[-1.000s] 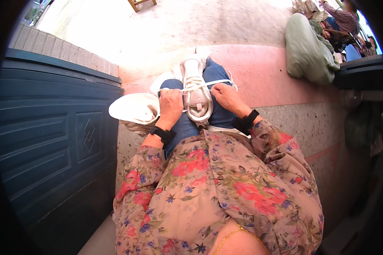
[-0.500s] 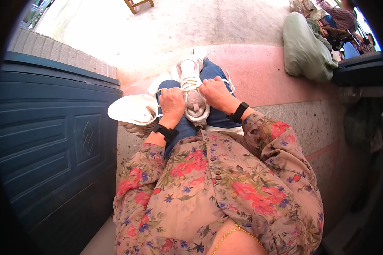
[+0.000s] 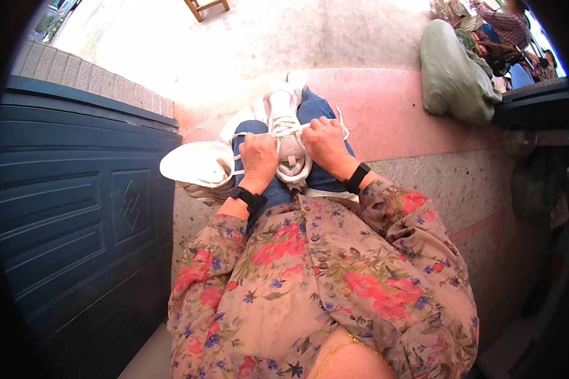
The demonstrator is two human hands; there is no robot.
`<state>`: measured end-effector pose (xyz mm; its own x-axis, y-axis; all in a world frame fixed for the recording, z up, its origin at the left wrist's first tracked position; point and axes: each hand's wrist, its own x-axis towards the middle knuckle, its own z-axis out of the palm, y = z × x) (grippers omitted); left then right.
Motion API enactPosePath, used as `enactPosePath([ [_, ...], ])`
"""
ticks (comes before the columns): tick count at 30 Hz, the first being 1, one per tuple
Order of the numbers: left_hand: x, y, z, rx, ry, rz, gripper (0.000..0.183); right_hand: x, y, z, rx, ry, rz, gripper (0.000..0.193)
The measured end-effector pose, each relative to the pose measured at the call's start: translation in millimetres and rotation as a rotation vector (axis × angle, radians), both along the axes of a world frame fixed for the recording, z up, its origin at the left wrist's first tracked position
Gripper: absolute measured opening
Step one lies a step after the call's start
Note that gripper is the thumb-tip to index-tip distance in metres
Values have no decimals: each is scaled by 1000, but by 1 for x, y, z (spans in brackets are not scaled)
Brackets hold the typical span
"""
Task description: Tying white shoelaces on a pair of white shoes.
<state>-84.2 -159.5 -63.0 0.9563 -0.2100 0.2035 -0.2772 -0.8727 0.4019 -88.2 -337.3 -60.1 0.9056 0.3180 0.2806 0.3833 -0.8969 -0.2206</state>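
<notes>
A white sneaker [image 3: 291, 151] rests on my lap between my knees, its toe pointing away from me and its heel near my jacket. White shoelaces [image 3: 286, 126] run across its upper. My left hand [image 3: 258, 158] is closed on a lace at the shoe's left side, and a loose end hangs beside the wrist. On the right side, my right hand [image 3: 327, 145] pinches another lace, whose free end loops up past the knuckles. Both lace ends are stretched outward over the tongue. The fingertips are partly hidden by the backs of my hands.
A white rounded item [image 3: 196, 163] lies left of my knee, above another shoe-like thing. A blue panelled door [image 3: 82, 202] stands at the left. A pale green sack [image 3: 455, 72] sits at the far right, with people beyond it. A wooden stool's legs [image 3: 206, 7] show at the top.
My right hand has shifted slightly right, pulling its lace farther from the shoe. The left hand has moved very little, and the sneaker stays in place.
</notes>
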Motion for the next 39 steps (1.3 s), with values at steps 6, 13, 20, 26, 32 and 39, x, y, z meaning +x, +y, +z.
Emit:
enactPosePath([
  [6, -1, 2, 12, 136, -41, -12, 15, -9, 4, 15, -21, 20, 10, 11],
  [13, -18, -3, 17, 294, -111, -51, 21, -3, 0, -9, 21, 276, -60, 16],
  [20, 2, 7, 5, 23, 1, -111, 16, -4, -8, -15, 361, 197, -14, 16],
  [26, 55, -25, 4, -342, 163, -176, 17, -9, 3, -12, 465, 55, 22, 18],
  [32, 86, -49, 4, -378, 773, -236, 45, -6, 6, -4, -9, 21, 161, 18],
  [39, 90, -32, 43, -812, 1027, -27, 50, 10, 5, 8, -228, -20, 231, 9],
])
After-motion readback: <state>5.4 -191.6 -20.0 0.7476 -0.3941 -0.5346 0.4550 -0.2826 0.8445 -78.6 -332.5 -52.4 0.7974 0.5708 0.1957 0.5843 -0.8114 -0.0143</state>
